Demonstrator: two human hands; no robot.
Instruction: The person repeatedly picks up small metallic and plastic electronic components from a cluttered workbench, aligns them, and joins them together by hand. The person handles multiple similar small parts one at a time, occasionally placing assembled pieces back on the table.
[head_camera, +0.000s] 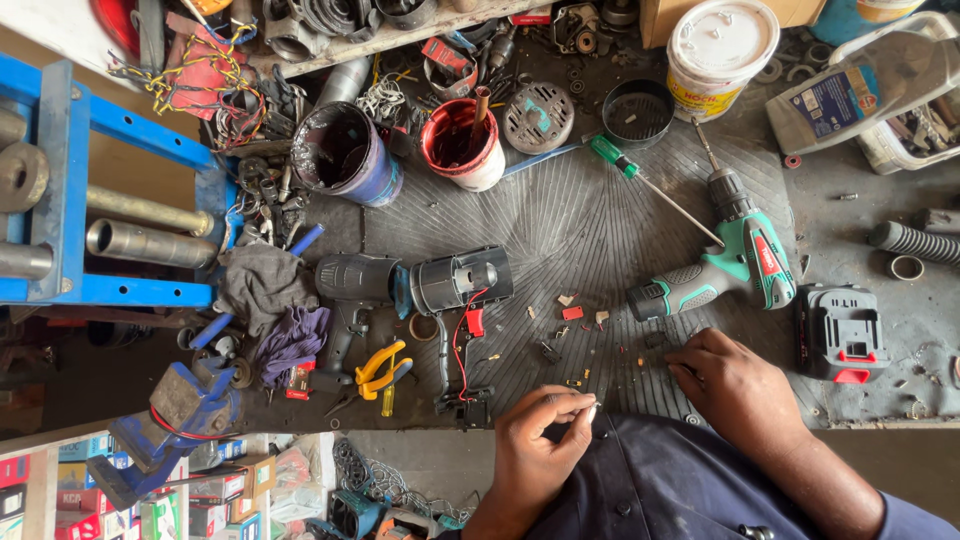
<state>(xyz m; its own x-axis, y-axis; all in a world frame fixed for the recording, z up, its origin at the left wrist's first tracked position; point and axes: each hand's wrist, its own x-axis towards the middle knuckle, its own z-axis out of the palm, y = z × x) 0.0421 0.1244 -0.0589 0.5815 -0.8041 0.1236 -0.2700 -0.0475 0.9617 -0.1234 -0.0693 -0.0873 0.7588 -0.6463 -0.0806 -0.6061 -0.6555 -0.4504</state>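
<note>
My left hand (540, 445) is at the near edge of the bench and pinches a small pale part (594, 406) between thumb and fingertips. My right hand (728, 385) rests knuckles-up on the ribbed black mat (590, 230), fingers curled beside several tiny loose parts (585, 318); whether it holds one I cannot tell. An opened black drill housing (460, 285) with red wires lies left of my hands, its other half shell (358, 285) beside it. A green and black cordless drill (745, 262) lies just beyond my right hand.
A black and red battery pack (840, 335) sits at right. A green-handled screwdriver (622, 160), yellow pliers (380, 365), a red tub (462, 145), a dark can (345, 152), a white bucket (718, 50), rags (265, 285) and a blue vise (175, 415) crowd the bench.
</note>
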